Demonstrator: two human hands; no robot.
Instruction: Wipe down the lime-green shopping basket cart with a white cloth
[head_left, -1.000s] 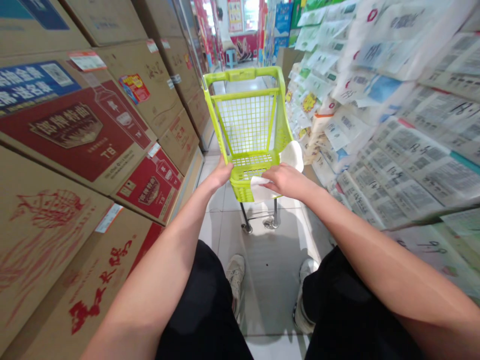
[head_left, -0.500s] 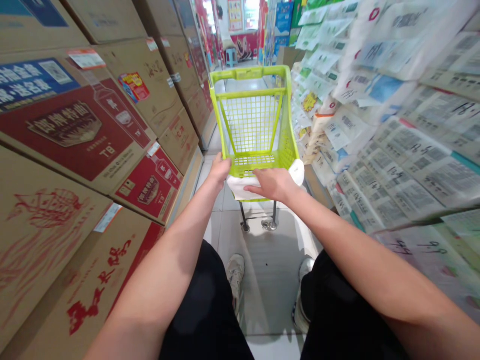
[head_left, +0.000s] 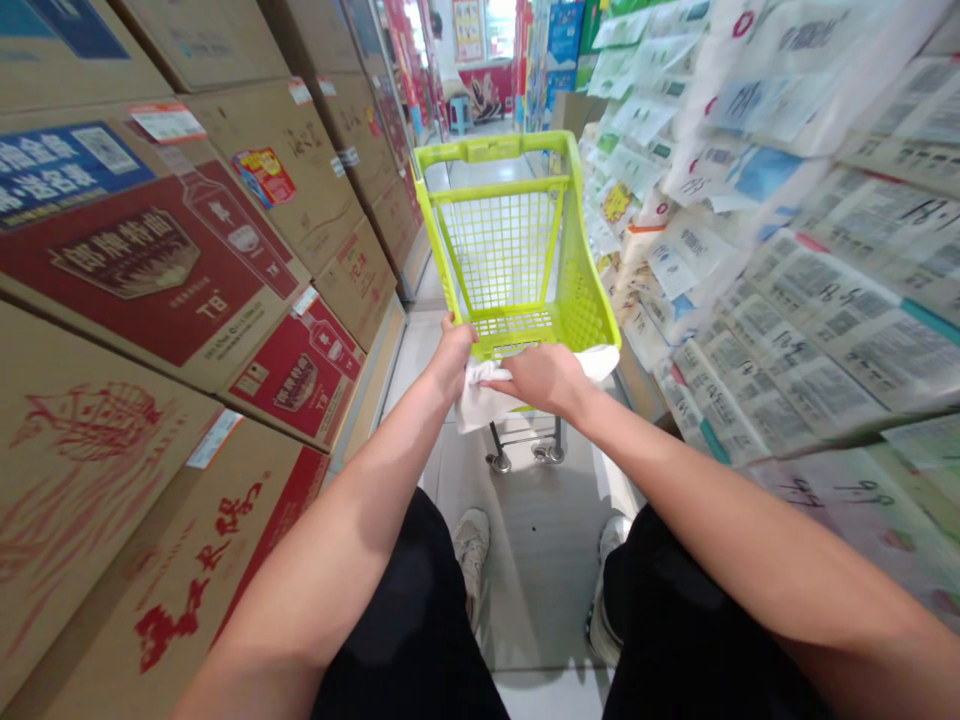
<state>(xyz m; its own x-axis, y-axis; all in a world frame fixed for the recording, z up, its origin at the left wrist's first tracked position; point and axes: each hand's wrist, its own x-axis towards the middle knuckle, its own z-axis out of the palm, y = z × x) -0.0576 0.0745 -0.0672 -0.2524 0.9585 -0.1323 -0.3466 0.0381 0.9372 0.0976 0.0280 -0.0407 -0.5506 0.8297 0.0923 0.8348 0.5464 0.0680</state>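
A lime-green shopping cart (head_left: 570, 210) with a mesh basket stands in front of me, its near end facing me. Along the lower near edge of the basket lies a white cloth (head_left: 484, 405), bunched in the middle and spread to the right corner. My right hand (head_left: 547, 375) is closed on the cloth, pressing it against that edge. At the near left corner, my left hand (head_left: 456, 350) is wrapped round the cart's rim, beside the cloth's left end. Some of its fingers are hidden behind the rim.
Stacked cardboard boxes (head_left: 150, 240) line the left of the aisle. Hanging and stacked tissue packs (head_left: 810, 330) fill the right. The tiled floor (head_left: 525, 560) runs between my shoes, and a blue stool (head_left: 460, 115) stands at the far end.
My right hand has closed from flat fingers and bunched the cloth. The cloth's left end has dropped lower. The cart's near end has swung slightly right, with my left hand following.
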